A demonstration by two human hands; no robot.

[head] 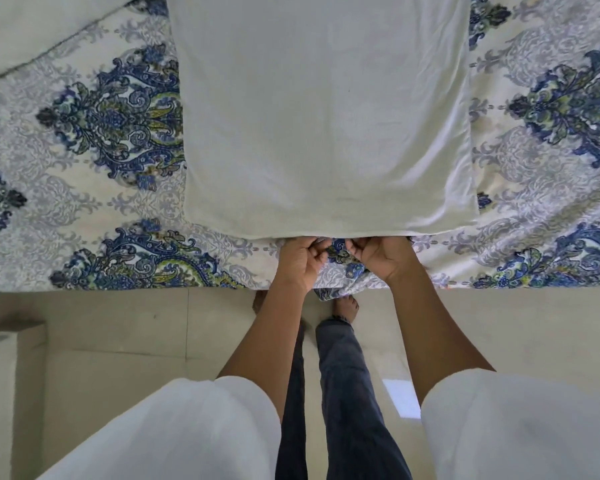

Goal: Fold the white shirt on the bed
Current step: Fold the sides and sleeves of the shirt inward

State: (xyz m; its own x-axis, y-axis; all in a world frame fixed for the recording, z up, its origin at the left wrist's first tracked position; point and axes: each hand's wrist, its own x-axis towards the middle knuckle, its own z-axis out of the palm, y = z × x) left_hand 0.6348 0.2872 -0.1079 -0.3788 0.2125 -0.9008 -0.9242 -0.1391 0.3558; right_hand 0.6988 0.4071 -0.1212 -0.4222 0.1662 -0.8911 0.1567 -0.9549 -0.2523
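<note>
The white shirt (326, 116) lies flat on the bed as a long rectangle, running from the top of the view down to a hem near the bed's front edge. My left hand (300, 259) grips the near hem just left of its middle, fingers curled under the cloth. My right hand (378, 259) grips the same hem just right of the middle, fingertips hidden under the fabric. The two hands sit close together, a small gap between them.
The bed is covered by a cream sheet with blue and green floral patterns (101, 133). A pale cloth or pillow (32, 29) lies at the top left. The bed's front edge (153, 289) meets a beige tiled floor (118, 341), where my legs and bare feet stand.
</note>
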